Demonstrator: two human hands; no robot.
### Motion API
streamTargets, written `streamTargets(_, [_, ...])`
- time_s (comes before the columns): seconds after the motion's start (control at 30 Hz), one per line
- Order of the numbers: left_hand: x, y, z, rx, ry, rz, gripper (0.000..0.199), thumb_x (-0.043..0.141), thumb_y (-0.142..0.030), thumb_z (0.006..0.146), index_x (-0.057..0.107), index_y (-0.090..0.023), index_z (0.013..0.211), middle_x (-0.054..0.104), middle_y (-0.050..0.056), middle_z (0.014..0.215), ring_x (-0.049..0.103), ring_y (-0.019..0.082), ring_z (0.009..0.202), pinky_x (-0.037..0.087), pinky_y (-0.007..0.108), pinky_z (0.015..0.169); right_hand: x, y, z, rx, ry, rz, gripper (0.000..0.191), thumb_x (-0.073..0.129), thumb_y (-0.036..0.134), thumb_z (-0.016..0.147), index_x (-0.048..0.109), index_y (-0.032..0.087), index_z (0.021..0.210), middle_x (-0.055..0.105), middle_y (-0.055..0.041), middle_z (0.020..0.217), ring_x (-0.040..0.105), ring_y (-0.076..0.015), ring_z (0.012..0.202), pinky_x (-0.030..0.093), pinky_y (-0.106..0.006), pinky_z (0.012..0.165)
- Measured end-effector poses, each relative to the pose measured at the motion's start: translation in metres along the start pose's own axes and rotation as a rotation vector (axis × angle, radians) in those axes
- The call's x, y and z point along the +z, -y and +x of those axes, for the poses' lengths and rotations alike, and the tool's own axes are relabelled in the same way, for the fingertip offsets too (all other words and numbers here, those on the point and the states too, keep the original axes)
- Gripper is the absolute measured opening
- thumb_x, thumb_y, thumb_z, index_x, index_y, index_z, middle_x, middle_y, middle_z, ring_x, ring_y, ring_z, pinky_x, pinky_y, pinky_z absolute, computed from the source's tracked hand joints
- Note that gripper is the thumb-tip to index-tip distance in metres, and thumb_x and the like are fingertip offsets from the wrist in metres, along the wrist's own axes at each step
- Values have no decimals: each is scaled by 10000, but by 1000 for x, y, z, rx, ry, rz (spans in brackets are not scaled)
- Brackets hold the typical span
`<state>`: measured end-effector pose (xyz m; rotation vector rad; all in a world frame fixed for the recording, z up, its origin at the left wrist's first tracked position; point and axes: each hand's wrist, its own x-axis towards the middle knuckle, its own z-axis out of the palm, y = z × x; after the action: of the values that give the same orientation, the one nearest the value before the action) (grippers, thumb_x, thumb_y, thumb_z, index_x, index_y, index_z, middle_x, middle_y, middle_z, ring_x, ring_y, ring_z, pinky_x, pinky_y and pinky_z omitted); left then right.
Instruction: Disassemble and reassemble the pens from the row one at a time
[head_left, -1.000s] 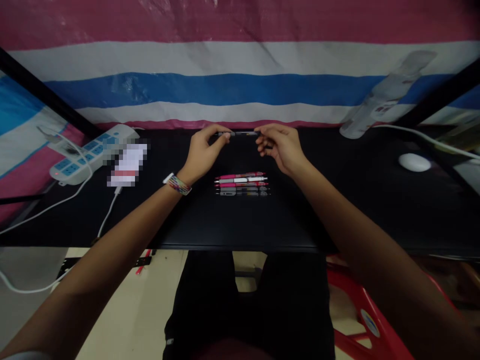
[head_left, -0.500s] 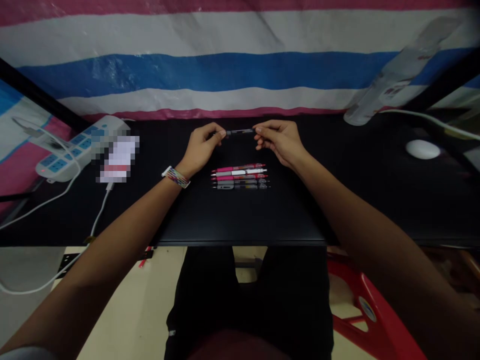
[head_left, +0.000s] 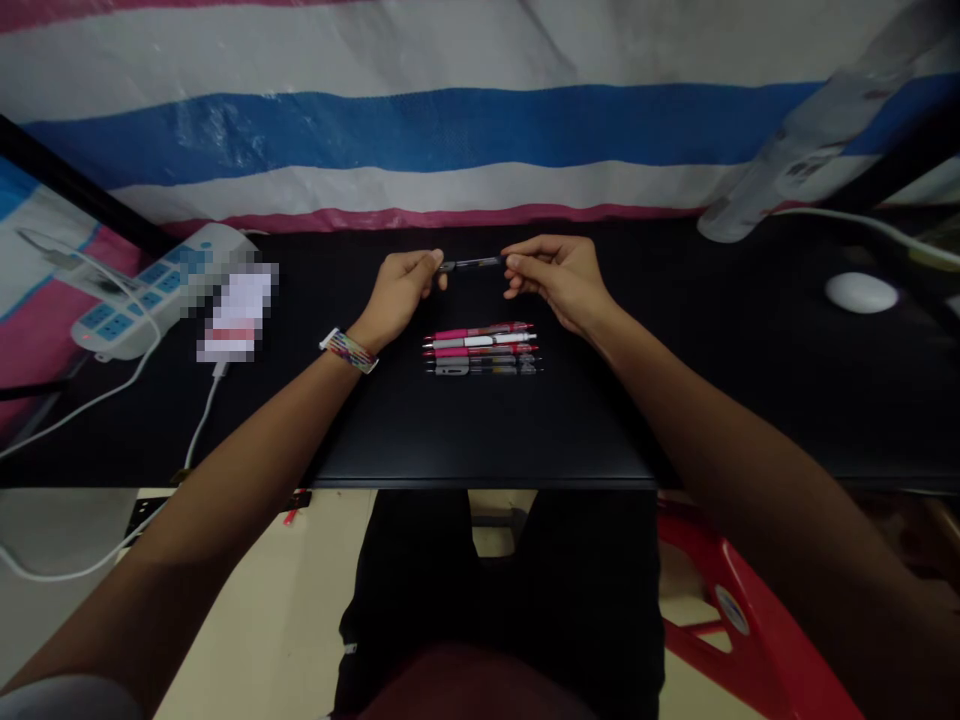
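A dark, clear-barrelled pen (head_left: 477,263) is held level above the back part of the black table, between both hands. My left hand (head_left: 405,287) pinches its left end, and my right hand (head_left: 556,278) pinches the right end between thumb and index finger. Nearer to me, several pens lie side by side in a stack of rows: pink-and-red ones, a white-and-grey pen (head_left: 487,340) among them, and dark grey pens (head_left: 484,370) at the front.
On the left are a white power strip (head_left: 161,290) and a blurred-out phone (head_left: 238,305) on a white cable. A clear bottle (head_left: 780,160) and a white mouse (head_left: 861,293) stand at the right. A red stool (head_left: 757,620) is below the table.
The left-hand fingers have shifted slightly left along the pen, showing more of its grey end. The pen has moved slightly left with the right hand. The view has tilted a little.
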<state>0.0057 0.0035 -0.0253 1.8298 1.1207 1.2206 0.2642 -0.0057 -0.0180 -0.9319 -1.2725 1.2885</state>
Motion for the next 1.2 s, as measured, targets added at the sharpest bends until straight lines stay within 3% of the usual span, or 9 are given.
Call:
streamTargets(0.1, [1,-2,-1,20,-16,-22,532,660,-601,1106,713,-216,742,543,-7,582,556,144,572,454,293,599,-2,3,0,-16,21,3,372,1035,428,829,794,202,1001,752,-5,789,746,-154,731,746,-321,763])
streamTargets(0.27, [3,-8,1,80,-57,-63,329,940,-481,902,779,-225,1035,755,21,908,690,143,748,571,272,724,-3,8,0,21,-24,45,324,1032,366,830,791,244,1009,736,23,819,730,-135,748,724,-302,777])
streamTargets(0.4, [3,-9,2,57,-109,-33,264,921,-416,902,796,-227,1038,794,37,992,728,160,814,607,283,775,-2,10,-2,96,2,94,277,1013,332,850,781,257,982,741,20,845,732,-142,784,712,-327,805])
streamTargets(0.53, [2,-11,0,53,-130,0,246,916,-415,910,805,-225,1018,812,37,948,760,175,837,617,293,802,-2,7,0,112,-9,98,265,987,383,876,767,249,937,731,12,821,714,-148,784,711,-346,814])
streamTargets(0.73, [1,-11,-2,16,-107,4,436,751,-608,1044,742,-215,855,712,26,677,730,178,709,586,300,714,-1,6,1,97,-39,94,189,949,222,850,763,225,882,716,4,812,710,-156,794,701,-377,868])
streamTargets(0.87, [0,-9,-1,24,-99,-51,372,933,-525,906,755,-222,1026,750,8,787,728,155,723,591,289,731,-1,7,0,79,-66,95,163,920,205,861,758,226,862,713,11,812,689,-148,782,704,-374,873])
streamTargets(0.97, [-1,-8,-1,35,-81,-84,345,801,-550,1019,771,-208,999,744,20,763,714,154,704,590,303,724,-3,6,1,75,-70,116,110,865,149,902,780,215,880,717,5,814,679,-141,776,702,-364,885])
streamTargets(1.07, [-2,-6,-1,51,-78,-131,355,874,-517,960,777,-225,1138,744,4,772,718,154,708,592,301,725,-4,4,1,63,-76,136,99,837,115,917,800,205,897,720,-2,817,680,-140,770,704,-372,896])
streamTargets(1.2, [-2,-5,-1,16,-86,-63,334,847,-546,979,759,-224,999,724,11,747,716,157,700,593,302,718,-6,1,3,44,-81,109,133,897,173,885,780,232,865,721,4,819,689,-145,777,703,-390,919])
